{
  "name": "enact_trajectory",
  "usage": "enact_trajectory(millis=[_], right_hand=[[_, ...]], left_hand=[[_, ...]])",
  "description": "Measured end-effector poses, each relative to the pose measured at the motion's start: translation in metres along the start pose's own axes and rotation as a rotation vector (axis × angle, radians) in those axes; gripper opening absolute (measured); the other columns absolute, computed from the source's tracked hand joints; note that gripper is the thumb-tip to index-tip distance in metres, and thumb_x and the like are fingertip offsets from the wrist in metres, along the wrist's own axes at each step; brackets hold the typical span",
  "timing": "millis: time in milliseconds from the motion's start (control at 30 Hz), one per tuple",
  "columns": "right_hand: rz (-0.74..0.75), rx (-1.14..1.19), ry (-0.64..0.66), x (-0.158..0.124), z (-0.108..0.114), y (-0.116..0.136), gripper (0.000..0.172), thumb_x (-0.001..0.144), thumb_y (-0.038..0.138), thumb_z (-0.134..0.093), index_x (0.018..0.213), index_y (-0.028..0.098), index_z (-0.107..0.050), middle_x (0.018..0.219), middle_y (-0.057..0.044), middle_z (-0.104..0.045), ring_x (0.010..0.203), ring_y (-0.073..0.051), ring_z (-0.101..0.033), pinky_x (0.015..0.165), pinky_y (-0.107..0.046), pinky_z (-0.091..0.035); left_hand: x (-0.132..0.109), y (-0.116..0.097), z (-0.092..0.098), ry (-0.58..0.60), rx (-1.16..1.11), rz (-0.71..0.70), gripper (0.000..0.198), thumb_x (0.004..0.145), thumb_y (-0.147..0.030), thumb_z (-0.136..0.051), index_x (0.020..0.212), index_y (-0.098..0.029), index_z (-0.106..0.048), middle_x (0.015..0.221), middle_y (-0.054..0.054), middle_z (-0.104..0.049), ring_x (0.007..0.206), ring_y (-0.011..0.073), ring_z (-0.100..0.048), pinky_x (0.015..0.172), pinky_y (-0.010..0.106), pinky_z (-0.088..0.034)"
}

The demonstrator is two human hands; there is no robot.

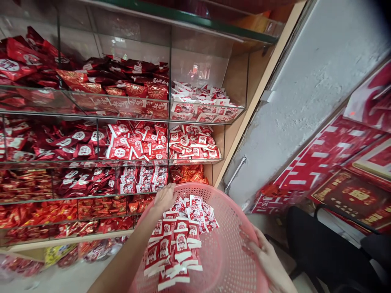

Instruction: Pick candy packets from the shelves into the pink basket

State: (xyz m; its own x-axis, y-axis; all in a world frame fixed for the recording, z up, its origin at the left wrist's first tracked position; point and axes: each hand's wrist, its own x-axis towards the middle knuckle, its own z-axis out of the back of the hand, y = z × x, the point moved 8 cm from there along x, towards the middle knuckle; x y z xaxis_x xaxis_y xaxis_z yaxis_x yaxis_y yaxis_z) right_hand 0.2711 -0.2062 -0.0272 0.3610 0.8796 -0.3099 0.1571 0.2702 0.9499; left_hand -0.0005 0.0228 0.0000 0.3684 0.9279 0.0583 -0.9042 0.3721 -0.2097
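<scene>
A pink perforated plastic basket is tilted in front of me, close to the shelves. My left hand is closed over its far left rim. On the right side my right hand grips the rim and wall. Inside, small red-and-white candy packets lie heaped toward the left and far side, some joined in rows and others loose. The basket's near edge is cut off by the frame. Just beyond the far rim is a shelf compartment of orange-red packets.
Glass-divided shelves carry several rows of red packets. Bagged goods sit on the floor below the shelf. To the right are a grey wall, a black chair and red printed packaging.
</scene>
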Motion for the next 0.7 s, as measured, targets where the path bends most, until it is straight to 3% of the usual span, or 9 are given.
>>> enact_trajectory(millis=[467, 700], right_hand=[[0.05, -0.117, -0.165, -0.033, 0.02, -0.003, 0.062, 0.066, 0.039, -0.063, 0.124, 0.022, -0.051, 0.116, -0.008, -0.064, 0.106, -0.027, -0.06, 0.084, -0.035, -0.052], [0.035, -0.116, -0.193, -0.057, 0.012, -0.006, 0.064, 0.061, 0.039, -0.065, 0.121, 0.021, -0.051, 0.125, -0.009, -0.059, 0.113, -0.028, -0.056, 0.079, -0.031, -0.054]], left_hand=[[-0.044, -0.006, 0.025, -0.052, -0.054, 0.0, 0.038, 0.086, -0.023, -0.036, 0.121, -0.019, -0.047, 0.121, 0.009, -0.057, 0.104, 0.0198, -0.056, 0.089, 0.032, -0.041], [-0.064, 0.016, 0.013, -0.06, -0.105, 0.042, 0.043, 0.09, -0.034, -0.031, 0.127, -0.019, -0.045, 0.13, 0.011, -0.053, 0.11, 0.0217, -0.055, 0.09, 0.034, -0.042]])
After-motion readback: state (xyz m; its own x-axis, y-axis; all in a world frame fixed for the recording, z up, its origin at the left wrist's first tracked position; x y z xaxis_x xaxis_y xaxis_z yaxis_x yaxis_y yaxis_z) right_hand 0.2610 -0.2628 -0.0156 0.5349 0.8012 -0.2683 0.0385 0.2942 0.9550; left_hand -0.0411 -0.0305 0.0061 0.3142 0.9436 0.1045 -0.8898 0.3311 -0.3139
